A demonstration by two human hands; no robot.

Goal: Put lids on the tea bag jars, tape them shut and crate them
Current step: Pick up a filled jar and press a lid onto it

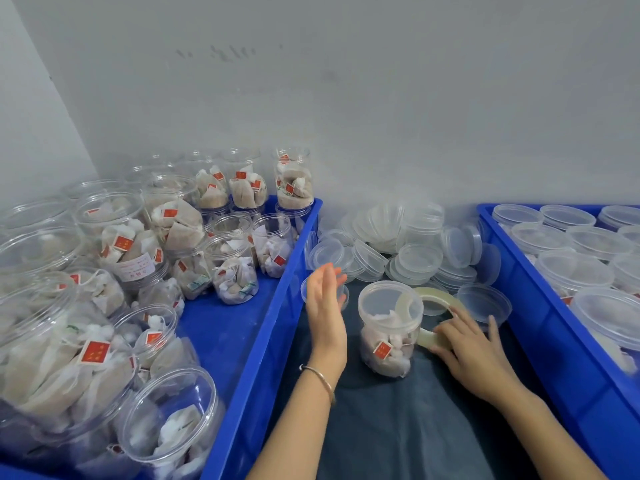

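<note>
A blue plastic crate (pixel 273 271) on the left holds well over a dozen clear round plastic jars (pixel 235 268) of tea bags with red tags, most without lids; the nearest ones are cut off by the frame edge, so an exact count is not possible. Right of it, on dark cloth (pixel 391 427), the left hand (pixel 325 306) is open, fingers straight, held on edge just in front of one loose lid (pixel 343 292), which it partly hides. Next stands one lidded jar (pixel 389 327), upright between the hands. The right hand (pixel 467 351) grips one roll of clear tape (pixel 433 317) just beside that jar. Far behind, a heap of some twenty clear shallow lids (pixel 412 244) lies jumbled against the wall. At right, a second blue crate (pixel 540 306) holds about ten lidded jars (pixel 571 271), partly cut off.
</note>
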